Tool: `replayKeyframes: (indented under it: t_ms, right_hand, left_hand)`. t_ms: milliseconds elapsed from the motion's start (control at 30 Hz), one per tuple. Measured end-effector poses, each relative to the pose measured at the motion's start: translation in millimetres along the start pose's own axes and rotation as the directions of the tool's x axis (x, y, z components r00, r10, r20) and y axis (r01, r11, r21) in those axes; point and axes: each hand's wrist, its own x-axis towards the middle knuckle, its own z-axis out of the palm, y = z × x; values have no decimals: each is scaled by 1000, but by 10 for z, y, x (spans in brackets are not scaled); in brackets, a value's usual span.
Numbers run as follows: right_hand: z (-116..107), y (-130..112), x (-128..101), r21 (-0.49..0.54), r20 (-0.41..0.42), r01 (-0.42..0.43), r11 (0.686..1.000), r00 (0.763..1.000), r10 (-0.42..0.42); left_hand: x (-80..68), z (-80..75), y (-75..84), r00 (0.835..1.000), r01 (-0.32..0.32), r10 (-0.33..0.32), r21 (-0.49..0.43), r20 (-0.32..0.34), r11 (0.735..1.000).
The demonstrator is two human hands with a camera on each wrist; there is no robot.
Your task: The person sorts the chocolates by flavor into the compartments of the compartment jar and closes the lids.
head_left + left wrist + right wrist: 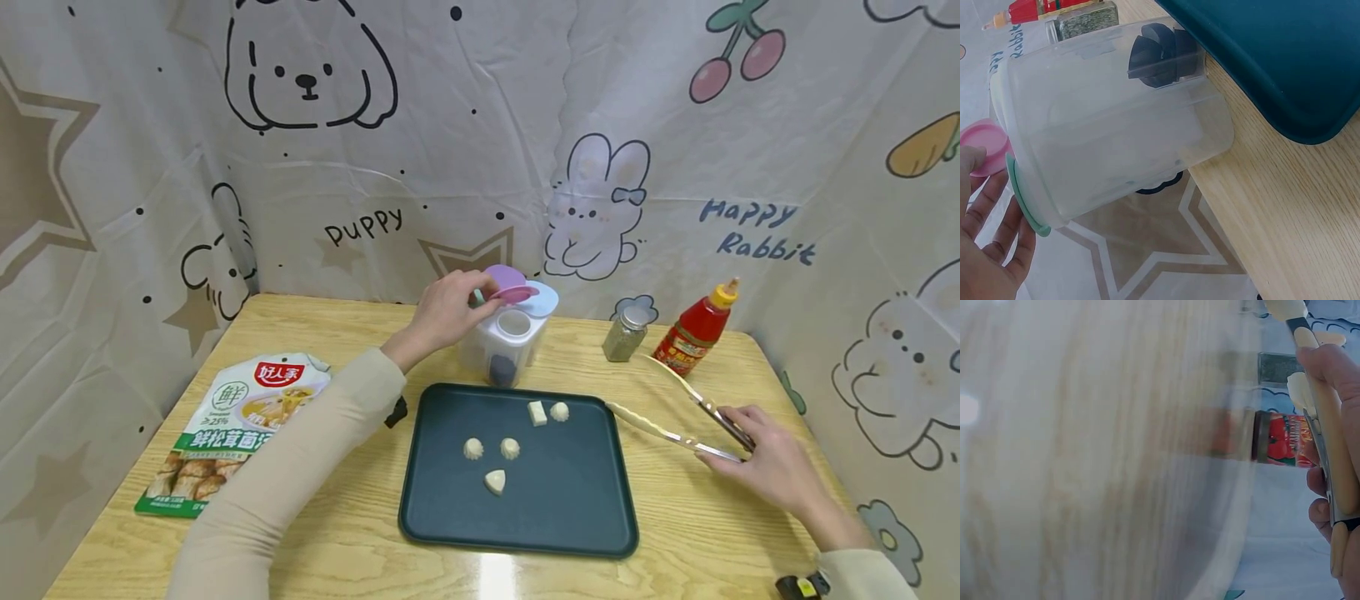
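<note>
The left hand [444,312] pinches the pink lid [512,293] of the clear seasoning container [504,344], which stands near the tabletop's [360,533] far edge, just behind the dark tray [570,500]. The right hand [772,457] grips the tongs [675,412] near the right edge, their arms spread apart, tips at the tray's rim.

Readable text from my head view: backdrop cloth [480,150] carries "Puppy" beside the dog drawing and "Happy Rabbit" right of the rabbit drawing. Food pouch [228,429] on the table's left shows a red logo with Chinese characters 好人家, a round 鲜 mark, ">25%", and a larger green line 鲜松茸菌. Sauce bottle [693,329] label I can't read; wrist views too blurred.
</note>
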Motion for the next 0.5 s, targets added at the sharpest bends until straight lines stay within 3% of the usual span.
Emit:
replayKeyframes:
  t_ms: [500]
  right_hand:
    - [10, 174, -143, -5, 115, -101, 995, 988, 101]
  left_hand:
    - [-6, 5, -6, 1000, -6, 6, -15, 0, 1000]
